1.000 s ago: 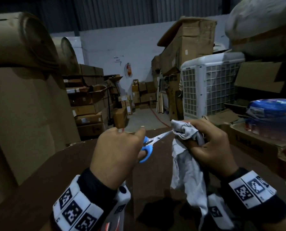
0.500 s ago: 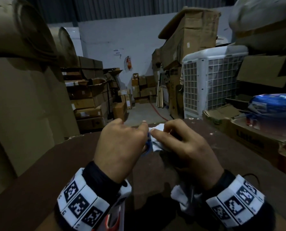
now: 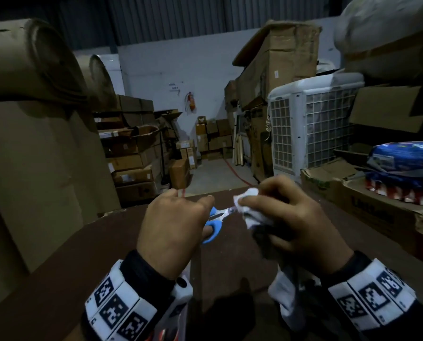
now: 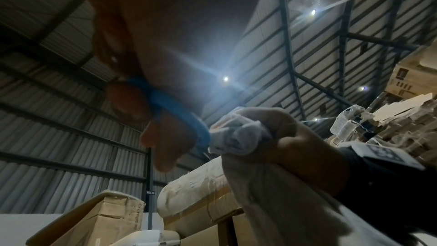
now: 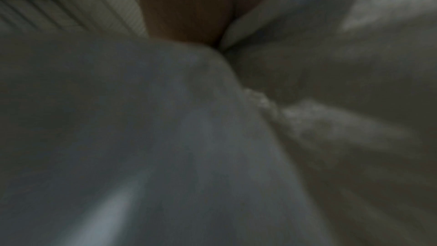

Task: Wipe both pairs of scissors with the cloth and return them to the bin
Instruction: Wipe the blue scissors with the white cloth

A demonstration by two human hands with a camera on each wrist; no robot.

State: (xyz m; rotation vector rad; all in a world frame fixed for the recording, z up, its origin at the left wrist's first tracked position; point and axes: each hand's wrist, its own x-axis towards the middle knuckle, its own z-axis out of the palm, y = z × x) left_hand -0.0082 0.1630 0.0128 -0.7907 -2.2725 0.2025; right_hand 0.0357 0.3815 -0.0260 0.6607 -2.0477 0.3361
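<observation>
My left hand [image 3: 178, 225] grips the blue-handled scissors [image 3: 214, 226] by their loops, blades pointing right, above a dark brown table [image 3: 57, 279]. My right hand [image 3: 286, 217] holds a bunched white cloth [image 3: 248, 200] wrapped over the blades, so only a short stretch of steel near the pivot shows. The cloth's tail hangs down under that wrist. In the left wrist view the blue handle [image 4: 170, 108] sits between my fingers and the cloth [image 4: 238, 137] presses against it. White cloth [image 5: 189, 137] fills the blurred right wrist view. No second pair of scissors and no bin are in view.
Big cardboard rolls [image 3: 33, 65] and sheets rise at the left. Boxes [image 3: 382, 212] holding a blue packet [image 3: 407, 158] line the table's right side, behind them a white air cooler [image 3: 313, 124]. Stacked cartons [image 3: 131, 158] flank an aisle beyond the table's far edge.
The cloth hand slid left along the blades up to the handles, then back to the right, uncovering the pivot and the blue handle again. The scissors hand stayed roughly in place.
</observation>
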